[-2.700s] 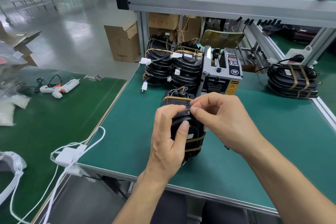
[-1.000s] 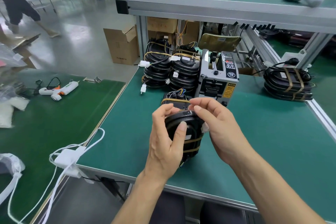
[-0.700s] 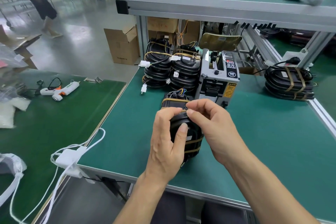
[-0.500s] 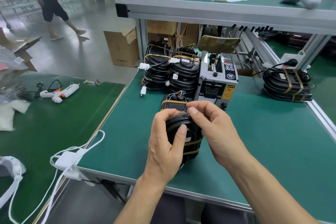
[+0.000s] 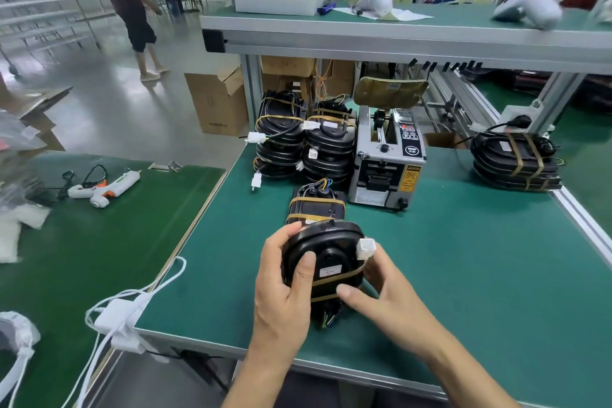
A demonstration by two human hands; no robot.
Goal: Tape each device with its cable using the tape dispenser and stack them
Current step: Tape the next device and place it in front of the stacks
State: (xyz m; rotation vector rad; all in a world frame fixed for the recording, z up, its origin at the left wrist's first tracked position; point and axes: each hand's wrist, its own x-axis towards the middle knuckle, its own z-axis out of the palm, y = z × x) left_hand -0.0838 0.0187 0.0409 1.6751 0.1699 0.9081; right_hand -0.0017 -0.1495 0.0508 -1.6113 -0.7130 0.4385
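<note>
Right hand (image 5: 374, 295) having dropped from device (image 5: 323, 262) top to side; both hands gripping it, left hand (image 5: 284, 288) steadying; advise keeping white plug (image 5: 365, 247) tucked when stacking.

The right hand (image 5: 381, 295) has let go of the top of the black device (image 5: 326, 258) and now holds its lower right side, a white plug (image 5: 366, 246) now shows there, and a walking person (image 5: 129, 7) has come closer.

Three stacks of taped devices (image 5: 280, 136) (image 5: 329, 142) (image 5: 516, 159), two loose devices (image 5: 323, 255) (image 5: 316, 205), one tape dispenser (image 5: 387, 156), one glue gun (image 5: 102, 187).
</note>
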